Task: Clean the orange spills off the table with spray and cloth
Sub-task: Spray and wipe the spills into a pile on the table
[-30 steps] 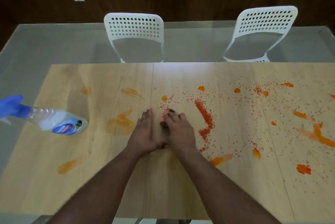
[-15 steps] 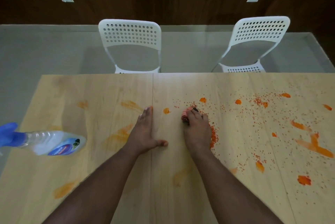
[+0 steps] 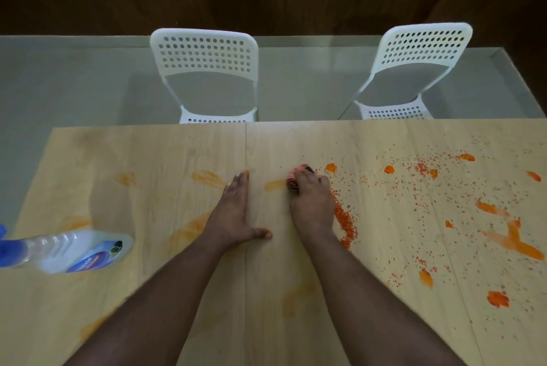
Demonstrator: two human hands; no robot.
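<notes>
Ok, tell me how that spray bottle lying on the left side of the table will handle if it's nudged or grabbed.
The spray bottle lies on its side, so a nudge would probably rock or roll it, though the blue trigger head should stop a full roll. Its clear body looks mostly empty, so it is likely light. The smooth plastic may be slippery, especially if wet.

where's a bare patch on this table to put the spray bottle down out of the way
Barest: the far left of the table, beyond the faint smears, and the strip between the left hand and right hand. The spray bottle lies at the left edge. Right of the right hand and its cloth it is crowded with orange spills.
</notes>
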